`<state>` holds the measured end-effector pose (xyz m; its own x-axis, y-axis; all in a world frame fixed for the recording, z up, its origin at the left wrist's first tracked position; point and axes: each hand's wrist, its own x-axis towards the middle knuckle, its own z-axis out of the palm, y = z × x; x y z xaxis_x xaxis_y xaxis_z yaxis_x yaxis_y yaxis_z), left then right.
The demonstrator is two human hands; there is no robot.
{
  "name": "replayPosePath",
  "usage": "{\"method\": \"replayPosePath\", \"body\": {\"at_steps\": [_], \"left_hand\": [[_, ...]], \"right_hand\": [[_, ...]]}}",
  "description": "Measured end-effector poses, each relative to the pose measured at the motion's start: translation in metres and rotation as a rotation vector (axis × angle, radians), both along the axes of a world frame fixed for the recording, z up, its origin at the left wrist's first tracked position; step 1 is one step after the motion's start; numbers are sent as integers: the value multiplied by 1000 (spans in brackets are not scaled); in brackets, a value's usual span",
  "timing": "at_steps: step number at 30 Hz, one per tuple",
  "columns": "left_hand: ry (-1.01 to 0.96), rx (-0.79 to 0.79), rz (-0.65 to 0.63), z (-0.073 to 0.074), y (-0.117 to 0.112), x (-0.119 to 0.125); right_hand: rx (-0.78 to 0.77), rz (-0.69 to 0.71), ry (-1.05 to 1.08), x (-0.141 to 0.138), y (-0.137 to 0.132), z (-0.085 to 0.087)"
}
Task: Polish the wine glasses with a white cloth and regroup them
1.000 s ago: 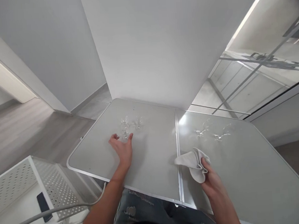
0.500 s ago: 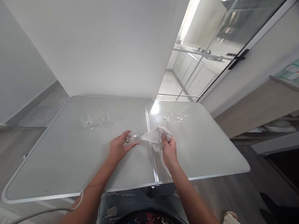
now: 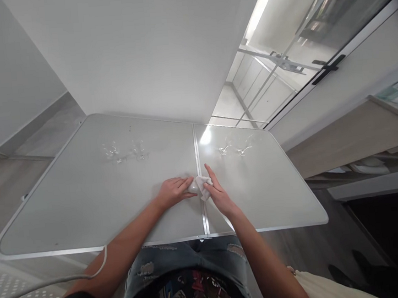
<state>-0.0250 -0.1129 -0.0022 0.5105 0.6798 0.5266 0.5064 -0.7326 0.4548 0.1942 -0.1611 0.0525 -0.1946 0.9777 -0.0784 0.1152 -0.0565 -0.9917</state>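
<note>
My left hand (image 3: pixel 173 193) is closed round a small clear glass (image 3: pixel 190 185), which is mostly hidden between both hands above the middle of the grey folding table (image 3: pixel 86 208). My right hand (image 3: pixel 217 194) presses a white cloth (image 3: pixel 202 185) against that glass, index finger stretched out along it. The cloth is bunched up and partly stuffed at the glass's mouth.
Two clear glasses (image 3: pixel 125 151) stand at the table's back left, two more (image 3: pixel 235 147) at the back right. A white wall panel rises behind the table, a glass door at the right. A white cable (image 3: pixel 58 281) and a perforated white surface lie at lower left.
My left hand took a glass from the back left group and brought it to the table's middle. My right hand brought the cloth up and pushed it onto the glass. The view swung right.
</note>
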Motion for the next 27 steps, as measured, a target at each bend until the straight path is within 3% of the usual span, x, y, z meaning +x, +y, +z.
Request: {"method": "replayPosePath", "body": {"at_steps": [5,10,13,15,19,22,24,27], "left_hand": [[-83,-218,-31,15,0,-3],[-72,-667,-449,49,8,-17],[7,-746,-578,57,14,-19],[-5,-621,-471,52,15,-17],[-44,-246,-138,37,7,-10],[-9,-133,-74,31,0,-7],[-3,-117,-43,31,-2,-6],[-57,-188,-34,33,0,-6]], "right_hand": [[153,231,-177,11,-2,20],[547,754,-522,24,-3,35],[601,923,-569,26,-1,38],[505,811,-490,22,-2,37],[23,193,-39,5,-5,36],[-294,-78,325,-10,-4,40],[-304,-133,363,-15,-4,41],[-41,-62,95,-11,-9,41]]}}
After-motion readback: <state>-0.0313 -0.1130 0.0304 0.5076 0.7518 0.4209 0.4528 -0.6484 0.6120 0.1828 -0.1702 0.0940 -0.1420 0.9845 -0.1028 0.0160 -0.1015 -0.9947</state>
